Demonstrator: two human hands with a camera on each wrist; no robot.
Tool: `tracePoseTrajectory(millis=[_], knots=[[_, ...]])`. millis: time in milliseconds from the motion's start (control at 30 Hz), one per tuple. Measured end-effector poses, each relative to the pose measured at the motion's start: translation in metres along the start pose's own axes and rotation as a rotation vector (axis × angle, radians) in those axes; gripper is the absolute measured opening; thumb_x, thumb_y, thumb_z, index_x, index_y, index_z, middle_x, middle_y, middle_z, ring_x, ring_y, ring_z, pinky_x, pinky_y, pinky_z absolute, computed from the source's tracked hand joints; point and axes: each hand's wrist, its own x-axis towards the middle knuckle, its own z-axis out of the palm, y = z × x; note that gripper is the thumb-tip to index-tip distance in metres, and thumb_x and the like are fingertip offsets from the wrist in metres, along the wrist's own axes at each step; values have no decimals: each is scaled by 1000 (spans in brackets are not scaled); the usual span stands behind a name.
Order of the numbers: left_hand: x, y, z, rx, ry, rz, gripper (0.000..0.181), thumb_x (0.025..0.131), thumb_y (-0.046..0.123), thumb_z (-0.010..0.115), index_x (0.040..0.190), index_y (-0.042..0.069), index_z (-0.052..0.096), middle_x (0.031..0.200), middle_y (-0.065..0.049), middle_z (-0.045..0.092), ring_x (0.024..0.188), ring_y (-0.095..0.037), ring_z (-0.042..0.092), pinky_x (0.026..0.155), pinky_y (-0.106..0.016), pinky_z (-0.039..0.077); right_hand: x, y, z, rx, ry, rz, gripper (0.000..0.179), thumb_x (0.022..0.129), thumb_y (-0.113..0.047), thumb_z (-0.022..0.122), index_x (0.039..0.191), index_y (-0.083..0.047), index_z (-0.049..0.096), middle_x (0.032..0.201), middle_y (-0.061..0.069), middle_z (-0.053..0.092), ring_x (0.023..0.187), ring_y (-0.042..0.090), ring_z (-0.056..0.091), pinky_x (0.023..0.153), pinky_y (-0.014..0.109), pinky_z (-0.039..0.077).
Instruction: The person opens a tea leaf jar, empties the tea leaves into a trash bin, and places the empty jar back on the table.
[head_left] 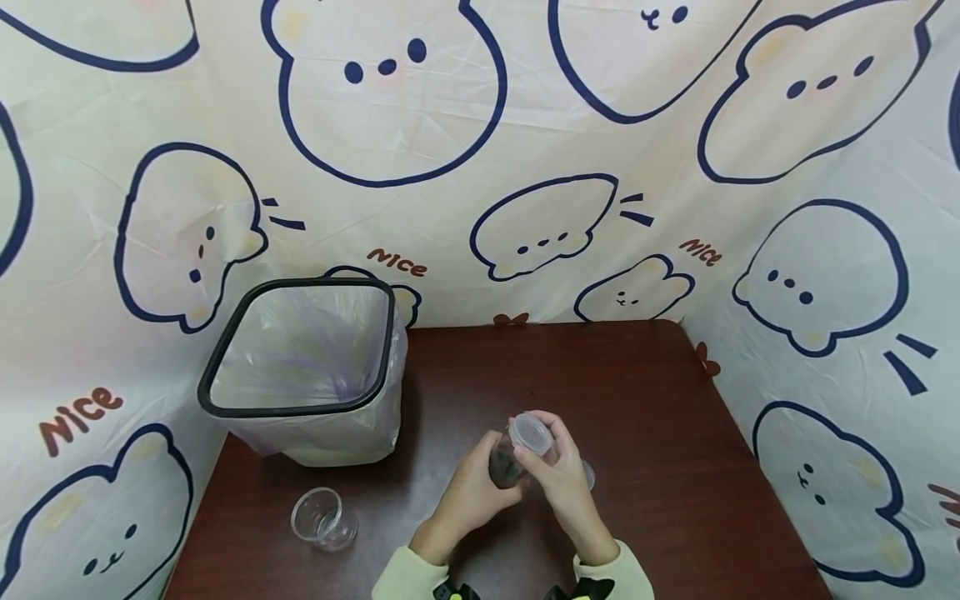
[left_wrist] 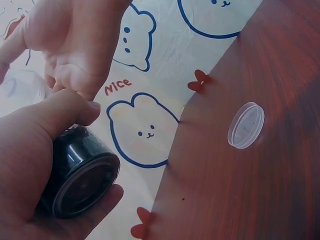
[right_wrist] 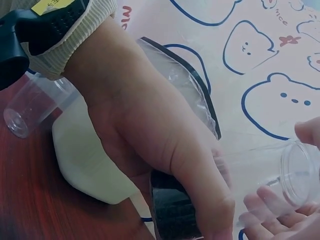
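Observation:
Both hands meet over the table at a clear plastic jar (head_left: 504, 467) with dark contents at its lower end. My left hand (head_left: 472, 487) grips that dark end (left_wrist: 85, 185), its base facing the left wrist camera. Around the clear upper end (right_wrist: 270, 170), with its round pale rim, curl the fingers of my right hand (head_left: 558, 467). Whether this is one jar or two held end to end, I cannot tell. Just right of the right hand lies a clear round lid (left_wrist: 246, 125), partly hidden in the head view.
An open clear plastic cup (head_left: 326, 521) lies tilted or on its side at the table's left. Behind it stands a white bin (head_left: 337, 454) with a black rim and a plastic liner. Patterned cloth hangs along the back and sides of the brown table (head_left: 675, 475).

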Motion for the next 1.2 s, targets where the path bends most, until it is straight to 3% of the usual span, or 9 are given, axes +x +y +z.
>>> tracePoseTrajectory(millis=[300, 633, 1200], knots=[[2, -2, 1, 2, 22, 16, 55, 74, 8, 86, 119, 12, 56, 105, 2, 67, 92, -13, 62, 82, -33, 51, 1, 1, 6, 14, 50, -17, 68, 89, 7, 70, 144, 8, 30, 129, 4, 64, 122, 15, 60, 100, 26, 47], [3, 1, 1, -9, 18, -6, 54, 74, 6, 86, 119, 11, 56, 105, 1, 66, 91, -13, 61, 82, -34, 50, 2, 4, 11, 14, 128, -3, 54, 88, 10, 70, 131, 8, 38, 122, 4, 69, 116, 18, 64, 96, 27, 50], [0, -3, -2, -41, -5, -12, 55, 77, 10, 84, 124, 14, 56, 111, 2, 67, 95, -13, 62, 83, -33, 50, 0, 6, 9, 14, 74, -20, 53, 90, 7, 69, 133, 10, 39, 125, 4, 67, 118, 15, 62, 97, 27, 49]])
